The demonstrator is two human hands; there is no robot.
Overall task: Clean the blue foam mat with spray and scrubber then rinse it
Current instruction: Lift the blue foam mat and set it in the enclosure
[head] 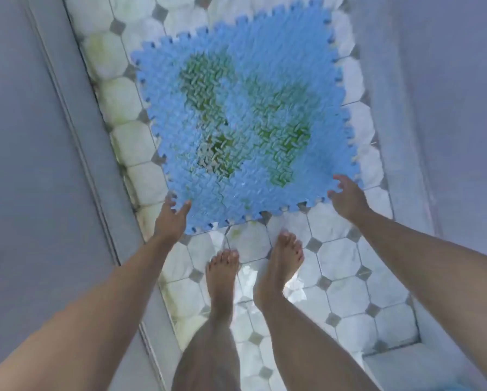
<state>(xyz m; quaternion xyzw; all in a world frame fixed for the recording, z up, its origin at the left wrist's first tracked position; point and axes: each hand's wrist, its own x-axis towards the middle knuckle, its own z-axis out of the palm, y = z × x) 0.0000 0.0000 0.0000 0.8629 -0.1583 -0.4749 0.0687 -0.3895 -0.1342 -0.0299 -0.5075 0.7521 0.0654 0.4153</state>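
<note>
A person's left hand (171, 218) and right hand (348, 197), fingers spread apart, meet the near corners of a green-stained blue interlocking foam mat (245, 119) on the white octagonal-tile floor (346, 300); laying it flat, stains upward, should ease spraying.

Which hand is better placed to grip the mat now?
Probably left: the left hand already touches the mat at its near corner. The right hand is spread at the edge, contact unclear.

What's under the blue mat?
White floor tiles with small grey diamonds show all around the blue foam mat, so it seems to lie over them. The floor right beneath is covered and cannot be seen.
</note>
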